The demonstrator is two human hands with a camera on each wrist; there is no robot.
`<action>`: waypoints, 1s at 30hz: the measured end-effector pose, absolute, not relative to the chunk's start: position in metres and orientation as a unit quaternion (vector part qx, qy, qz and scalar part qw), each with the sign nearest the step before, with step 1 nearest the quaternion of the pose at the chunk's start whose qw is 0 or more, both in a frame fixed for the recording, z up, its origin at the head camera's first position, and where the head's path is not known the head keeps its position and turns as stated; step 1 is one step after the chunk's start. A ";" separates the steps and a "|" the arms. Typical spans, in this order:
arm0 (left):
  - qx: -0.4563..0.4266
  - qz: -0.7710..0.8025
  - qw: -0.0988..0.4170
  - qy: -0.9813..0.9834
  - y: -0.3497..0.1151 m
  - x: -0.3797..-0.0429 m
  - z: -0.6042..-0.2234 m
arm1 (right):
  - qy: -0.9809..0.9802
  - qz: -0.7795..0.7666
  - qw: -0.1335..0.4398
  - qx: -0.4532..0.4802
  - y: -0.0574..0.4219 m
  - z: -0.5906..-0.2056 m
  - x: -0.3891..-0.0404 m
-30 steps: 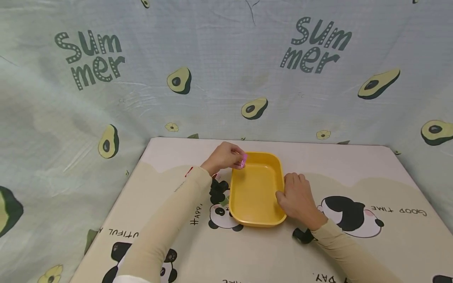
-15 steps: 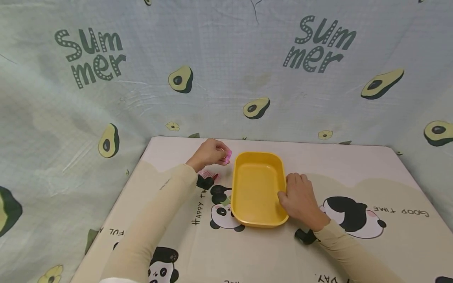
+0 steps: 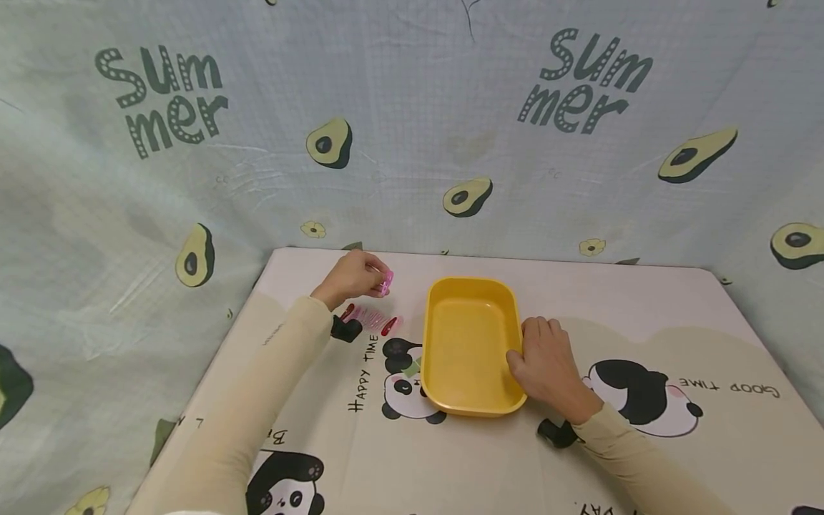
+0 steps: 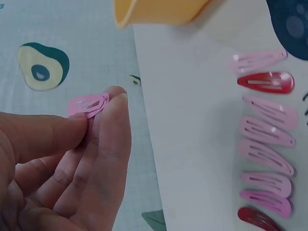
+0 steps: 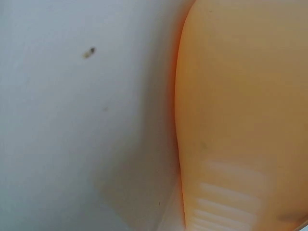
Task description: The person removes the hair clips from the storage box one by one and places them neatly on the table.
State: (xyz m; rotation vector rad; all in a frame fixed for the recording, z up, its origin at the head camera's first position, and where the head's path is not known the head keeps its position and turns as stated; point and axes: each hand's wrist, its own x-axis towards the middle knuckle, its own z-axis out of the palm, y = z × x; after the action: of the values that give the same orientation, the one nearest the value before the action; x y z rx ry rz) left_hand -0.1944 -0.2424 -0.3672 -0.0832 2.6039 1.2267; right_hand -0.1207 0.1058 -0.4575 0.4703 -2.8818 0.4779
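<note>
My left hand (image 3: 354,277) pinches a pink snap hair clip (image 4: 89,104) between thumb and fingertips, raised above the far left of the table. Beneath and nearer lies a row of hair clips, seen up close in the left wrist view: several pink clips (image 4: 269,130), a red clip (image 4: 267,83) and a dark red clip (image 4: 257,217). To their right stands a yellow tray (image 3: 470,343). My right hand (image 3: 547,361) grips its right side, thumb over the rim. The right wrist view shows mostly the tray's side wall (image 5: 240,106), with the hand out of sight.
The table (image 3: 463,465) has a cover printed with pandas and lettering. Behind it and along the sides hangs a pale curtain (image 3: 399,86) with avocado prints. Black wrist bands (image 3: 558,433) show at the wrists.
My left hand has moved left, from over the tray's far left corner to above the row of clips, still pinching the pink clip. The right hand keeps its grip on the tray.
</note>
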 end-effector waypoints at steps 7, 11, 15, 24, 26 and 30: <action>-0.029 0.423 0.130 0.896 -0.262 -0.194 -0.374 | -0.971 0.161 0.088 0.154 0.106 -0.457 -0.119; -0.040 0.409 0.127 0.903 -0.271 -0.192 -0.379 | -0.970 0.162 0.090 0.156 0.106 -0.457 -0.118; -0.048 0.392 0.125 0.910 -0.279 -0.190 -0.388 | -0.971 0.161 0.090 0.155 0.106 -0.457 -0.118; -0.065 0.358 0.124 0.923 -0.295 -0.185 -0.407 | -0.970 0.164 0.092 0.155 0.106 -0.457 -0.120; -0.069 0.353 0.121 0.925 -0.299 -0.184 -0.409 | -0.970 0.162 0.092 0.156 0.106 -0.457 -0.120; -0.074 0.341 0.121 0.929 -0.307 -0.183 -0.413 | -0.970 0.161 0.092 0.156 0.106 -0.458 -0.121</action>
State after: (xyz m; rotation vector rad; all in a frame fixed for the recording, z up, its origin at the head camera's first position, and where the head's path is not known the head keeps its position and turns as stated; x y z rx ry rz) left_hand -0.1829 -0.3068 -0.4132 -0.2163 2.7141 0.9946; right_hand -0.1210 0.1060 -0.4580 0.4642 -2.8818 0.4791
